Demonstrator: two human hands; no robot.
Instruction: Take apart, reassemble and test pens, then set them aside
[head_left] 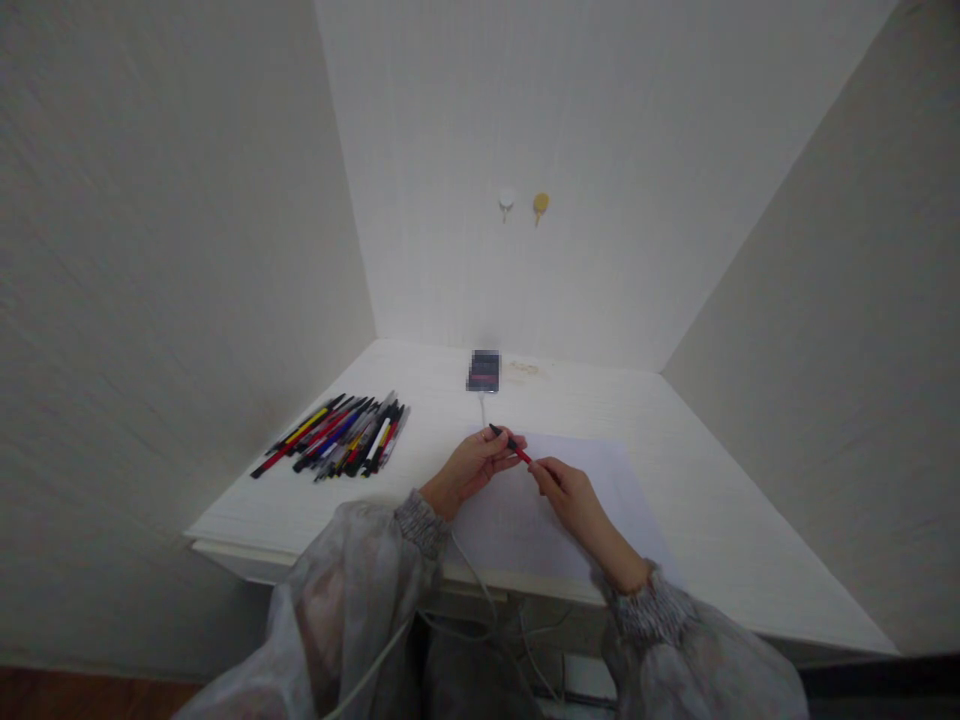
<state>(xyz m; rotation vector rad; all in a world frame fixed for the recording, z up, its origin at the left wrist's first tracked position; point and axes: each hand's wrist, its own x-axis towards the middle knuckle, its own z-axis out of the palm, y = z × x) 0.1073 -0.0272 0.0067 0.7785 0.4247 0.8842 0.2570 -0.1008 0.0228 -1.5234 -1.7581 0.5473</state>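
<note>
Between my two hands is a red pen (520,453) with a black end, held at a slant above a pale sheet (600,480) on the table. My left hand (480,462) pinches the black end between thumb and fingers. My right hand (561,484) is closed on the red end, its fingers hiding the tip there. To the left of my hands lies a pile of pens (345,435), black, red, yellow, blue and clear, mostly pointing away from me.
A phone (484,371) lies at the back of the white table (712,480), with a white cable (482,408) running from it towards me. Walls enclose the table at left, right and back. Two small hooks (540,204) are on the back wall. Cables hang below the front edge.
</note>
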